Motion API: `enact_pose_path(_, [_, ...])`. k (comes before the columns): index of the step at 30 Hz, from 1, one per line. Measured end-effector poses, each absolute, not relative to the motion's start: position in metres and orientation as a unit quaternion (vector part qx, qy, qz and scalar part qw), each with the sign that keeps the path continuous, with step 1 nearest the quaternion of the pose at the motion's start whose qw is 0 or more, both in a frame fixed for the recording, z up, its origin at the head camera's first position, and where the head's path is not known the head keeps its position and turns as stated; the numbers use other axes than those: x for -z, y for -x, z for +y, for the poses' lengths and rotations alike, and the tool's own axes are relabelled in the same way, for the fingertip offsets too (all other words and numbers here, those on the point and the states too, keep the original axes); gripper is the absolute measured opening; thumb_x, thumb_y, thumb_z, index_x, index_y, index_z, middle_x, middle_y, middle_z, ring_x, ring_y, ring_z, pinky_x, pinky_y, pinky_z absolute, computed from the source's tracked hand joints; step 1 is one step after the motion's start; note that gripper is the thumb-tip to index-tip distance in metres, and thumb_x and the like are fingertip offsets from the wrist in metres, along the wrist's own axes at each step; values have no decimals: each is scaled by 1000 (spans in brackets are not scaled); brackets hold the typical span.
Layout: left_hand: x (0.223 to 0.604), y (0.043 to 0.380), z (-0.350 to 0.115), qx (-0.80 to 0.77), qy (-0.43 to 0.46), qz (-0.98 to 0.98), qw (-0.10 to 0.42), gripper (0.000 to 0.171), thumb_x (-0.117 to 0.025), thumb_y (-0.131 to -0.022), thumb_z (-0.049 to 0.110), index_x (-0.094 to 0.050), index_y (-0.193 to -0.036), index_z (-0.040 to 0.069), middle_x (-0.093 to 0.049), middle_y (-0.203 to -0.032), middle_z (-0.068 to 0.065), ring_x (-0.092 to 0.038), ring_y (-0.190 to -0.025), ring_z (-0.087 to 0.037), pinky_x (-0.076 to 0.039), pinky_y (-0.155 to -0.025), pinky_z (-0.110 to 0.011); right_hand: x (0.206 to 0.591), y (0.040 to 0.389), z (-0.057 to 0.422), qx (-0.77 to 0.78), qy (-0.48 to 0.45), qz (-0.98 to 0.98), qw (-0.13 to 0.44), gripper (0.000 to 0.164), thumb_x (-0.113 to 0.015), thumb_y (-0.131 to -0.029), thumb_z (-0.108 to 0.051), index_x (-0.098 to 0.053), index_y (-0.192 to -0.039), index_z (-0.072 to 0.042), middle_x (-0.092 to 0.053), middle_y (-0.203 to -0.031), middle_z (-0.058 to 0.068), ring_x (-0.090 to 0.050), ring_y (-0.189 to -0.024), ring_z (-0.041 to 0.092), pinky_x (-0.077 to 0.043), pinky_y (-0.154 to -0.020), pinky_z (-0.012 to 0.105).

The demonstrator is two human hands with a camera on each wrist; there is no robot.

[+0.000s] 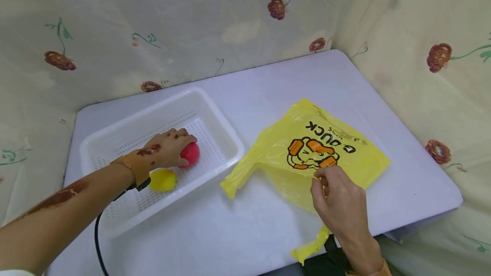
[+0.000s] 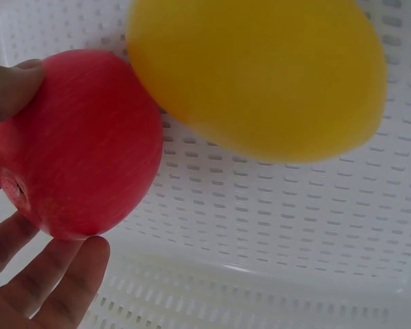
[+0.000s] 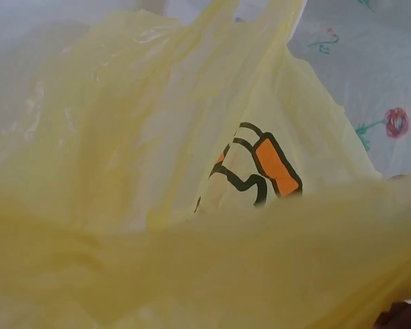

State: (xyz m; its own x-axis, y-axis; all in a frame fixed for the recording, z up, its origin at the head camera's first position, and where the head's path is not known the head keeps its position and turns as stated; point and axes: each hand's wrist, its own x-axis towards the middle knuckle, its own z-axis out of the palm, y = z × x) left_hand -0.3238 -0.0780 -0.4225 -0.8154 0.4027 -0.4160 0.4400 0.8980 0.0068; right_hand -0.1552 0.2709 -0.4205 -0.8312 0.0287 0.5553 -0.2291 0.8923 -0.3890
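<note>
My left hand [image 1: 168, 148] reaches into a white perforated plastic basket [image 1: 230, 133] and holds a red apple [image 1: 190, 155], thumb on one side and fingers on the other. The left wrist view shows the apple [image 2: 89, 151] with the dimple at its end. Beside it in the basket lies an oval yellow fruit [image 1: 163, 179], smooth and lemon-like. My right hand [image 1: 339, 197] pinches the upper layer of a yellow plastic bag [image 1: 268, 148] printed with a cartoon duck. In the right wrist view, the bag [image 3: 123, 137] hides most of that hand.
Basket and bag lie on a white table [image 1: 215, 229], basket left, bag right. A flowered curtain [image 1: 238, 24] closes off the back and sides. A black cable [image 1: 97, 242] runs from my left wrist. One bag handle [image 1: 312, 246] hangs by the table's front edge.
</note>
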Motion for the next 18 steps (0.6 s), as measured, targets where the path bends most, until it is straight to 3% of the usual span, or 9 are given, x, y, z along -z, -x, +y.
enact_pose_path(11, [417, 321, -79, 34, -222, 953, 204, 69, -81, -74, 28, -51, -135, 18, -48, -129, -13, -48, -114, -34, -51, -86, -51, 423, 154, 272, -224, -57, -929, 288, 7, -59, -76, 0, -64, -80, -4, -58, -68, 4, -45, -51, 7, -38, -42, 22])
enact_pose_path(18, [405, 321, -86, 1, -221, 962, 160, 67, -82, -73, 26, -53, -132, 16, -49, -130, -13, -46, -116, -34, -53, -83, -50, 423, 158, 272, -224, -66, -929, 286, 6, -58, -78, -1, -64, -80, -2, -58, -69, 7, -44, -50, 8, -38, -41, 24])
